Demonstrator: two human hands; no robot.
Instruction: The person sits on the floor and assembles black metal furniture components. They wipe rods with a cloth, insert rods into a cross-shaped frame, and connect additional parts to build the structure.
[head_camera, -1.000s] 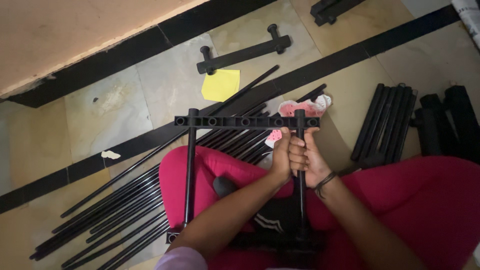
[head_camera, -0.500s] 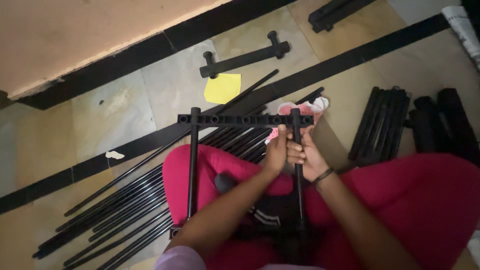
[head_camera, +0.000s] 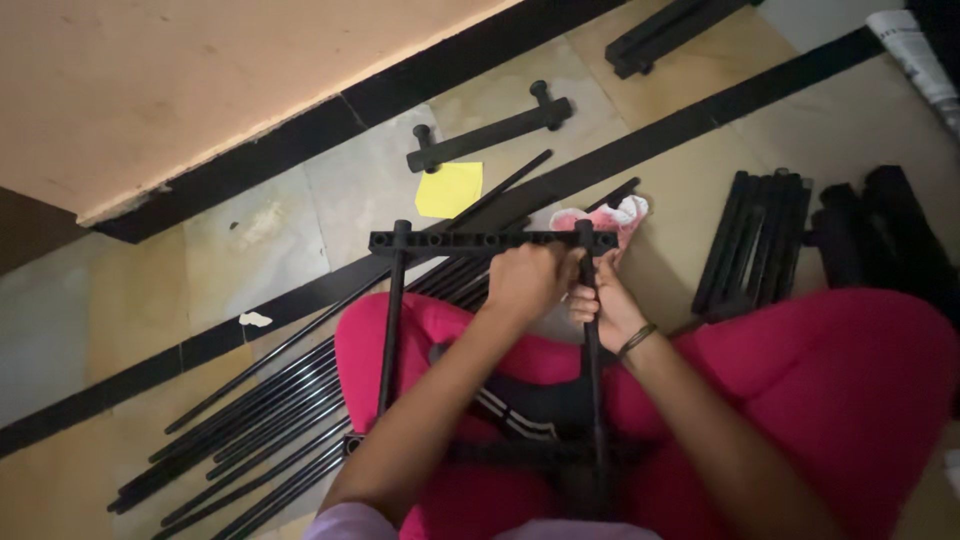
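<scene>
Both hands are locked on the frame (head_camera: 490, 241), which lies across the pink lap (head_camera: 800, 400): the left hand (head_camera: 527, 283) is clenched around the top of the right rod (head_camera: 593, 380), just under the holed crossbar, and the right hand (head_camera: 605, 305) grips the same rod just below it, the two touching. Left of the frame a bundle of loose rods (head_camera: 250, 420) lies on the floor, beyond it sit a yellow note (head_camera: 449, 190) and a black bar (head_camera: 490, 135), and to its right a stack of slats (head_camera: 755, 240).
</scene>
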